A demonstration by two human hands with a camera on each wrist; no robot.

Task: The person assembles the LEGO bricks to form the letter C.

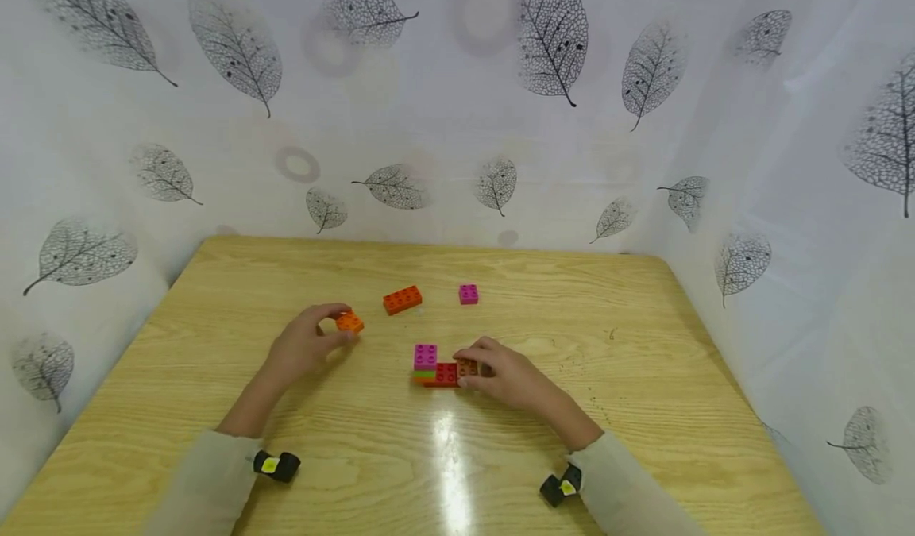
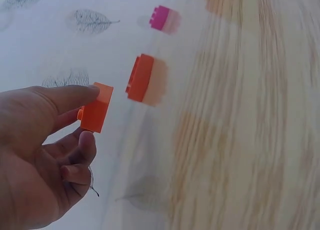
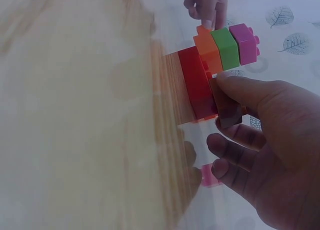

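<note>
My left hand (image 1: 303, 347) pinches a small orange toy brick (image 2: 98, 108) between thumb and fingers, on the table's left side. A red brick (image 3: 194, 80) lies near the middle of the table. Stacked on its left end are an orange brick (image 3: 207, 49), a green brick (image 3: 226, 47) and a magenta brick (image 1: 425, 356). With thumb and fingertips, my right hand (image 1: 509, 373) grips a brown brick (image 3: 227, 106) at the red brick's right end. The brown one sits slightly askew there; whether its studs are fully joined I cannot tell.
Behind the hands lie a long orange-red brick (image 1: 403, 300) and a small magenta brick (image 1: 468, 294), apart from each other. The wooden table (image 1: 343, 472) meets a leaf-patterned curtain (image 1: 443, 107) at the back and both sides.
</note>
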